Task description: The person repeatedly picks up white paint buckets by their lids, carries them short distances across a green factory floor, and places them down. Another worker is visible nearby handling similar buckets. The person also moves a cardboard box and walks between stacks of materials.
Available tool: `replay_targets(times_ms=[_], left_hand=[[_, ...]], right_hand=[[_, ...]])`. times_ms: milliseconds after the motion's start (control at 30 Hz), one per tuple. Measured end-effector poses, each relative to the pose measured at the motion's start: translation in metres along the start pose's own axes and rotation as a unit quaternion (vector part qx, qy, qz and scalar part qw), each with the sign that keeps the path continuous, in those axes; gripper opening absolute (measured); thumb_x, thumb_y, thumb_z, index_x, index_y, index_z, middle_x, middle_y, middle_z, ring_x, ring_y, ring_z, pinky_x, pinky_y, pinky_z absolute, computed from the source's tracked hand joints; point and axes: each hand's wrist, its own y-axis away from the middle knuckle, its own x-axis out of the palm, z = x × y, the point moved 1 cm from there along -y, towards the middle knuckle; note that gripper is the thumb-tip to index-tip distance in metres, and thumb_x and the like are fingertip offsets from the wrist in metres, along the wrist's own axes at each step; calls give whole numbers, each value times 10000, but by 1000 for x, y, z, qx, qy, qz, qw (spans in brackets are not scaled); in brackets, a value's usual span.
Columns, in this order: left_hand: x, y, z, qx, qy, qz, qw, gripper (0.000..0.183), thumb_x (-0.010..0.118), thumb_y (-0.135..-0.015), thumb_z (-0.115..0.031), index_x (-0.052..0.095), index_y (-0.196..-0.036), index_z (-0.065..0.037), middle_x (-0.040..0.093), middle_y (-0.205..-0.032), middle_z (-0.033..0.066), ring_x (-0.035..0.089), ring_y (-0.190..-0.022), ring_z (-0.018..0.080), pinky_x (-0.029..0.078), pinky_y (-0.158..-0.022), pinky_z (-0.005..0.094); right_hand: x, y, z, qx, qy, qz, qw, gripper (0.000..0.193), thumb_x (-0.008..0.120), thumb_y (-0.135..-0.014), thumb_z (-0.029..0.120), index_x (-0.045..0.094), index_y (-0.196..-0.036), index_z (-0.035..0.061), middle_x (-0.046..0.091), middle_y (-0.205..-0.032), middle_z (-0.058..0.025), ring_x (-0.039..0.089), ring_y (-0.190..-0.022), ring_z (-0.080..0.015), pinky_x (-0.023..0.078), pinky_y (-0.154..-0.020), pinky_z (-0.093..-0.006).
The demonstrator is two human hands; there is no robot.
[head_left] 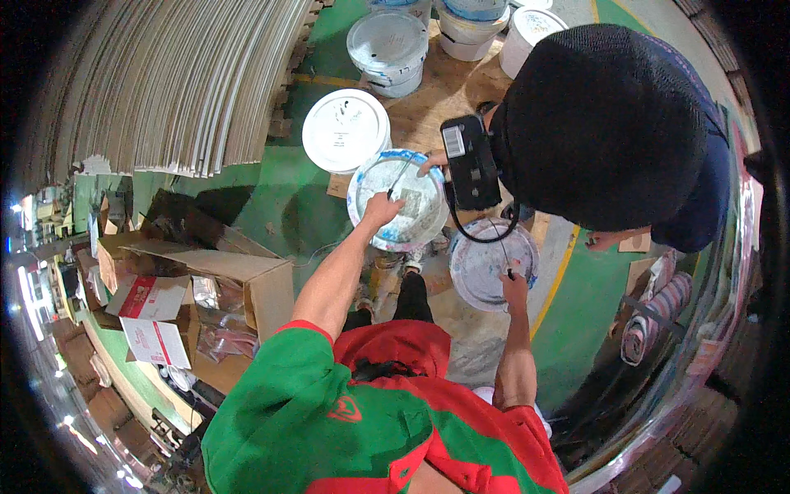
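Note:
My left hand (383, 211) is closed round the black grip of a wire bucket handle. That handle crosses the lid of a white bucket (421, 224) with blue smears round its rim. On my right side, my right hand (514, 288) is closed on the dark grip of another bucket's handle. This second bucket (477, 278) has a greyish, stained lid. A co-worker's hand (431, 163) is at the far rim of the left bucket; I cannot tell whether it grips the handle there.
A co-worker in a black knit hat (605, 123) bends in from the right. Lidded white buckets (387, 41) stand on a wooden board (444, 99), with another white-lidded bucket (346, 130) nearer. Stacked cardboard sheets (181, 82) rise at far left, an open carton (267, 288) below them. A striped roll (658, 321) lies right.

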Motion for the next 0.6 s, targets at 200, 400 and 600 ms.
replay_targets(times_ms=[200,400,600], left_hand=[[38,-47,-24,30,140,-1,990,507,663,-730,-435,594,-922,29,633,-916,232,614,-879,367,473,-774,406],[33,-106,-69,93,133,1,987,672,677,-700,-468,571,-1081,75,618,-1027,272,614,-952,369,477,-821,389],[-33,-71,-39,117,269,-23,956,497,641,-816,-398,598,-1077,22,646,-998,136,620,-893,229,473,-805,338]], right_hand=[[2,-35,34,-15,-26,0,1000,402,653,-700,333,616,-813,-51,630,-768,-245,620,-773,-390,462,-691,-438],[7,-75,43,-8,-41,33,999,346,643,-708,281,611,-811,-48,630,-743,-199,603,-709,-340,447,-661,-423],[25,-116,77,28,-105,81,991,288,644,-731,247,618,-819,-26,631,-736,-129,587,-683,-245,435,-628,-379]])
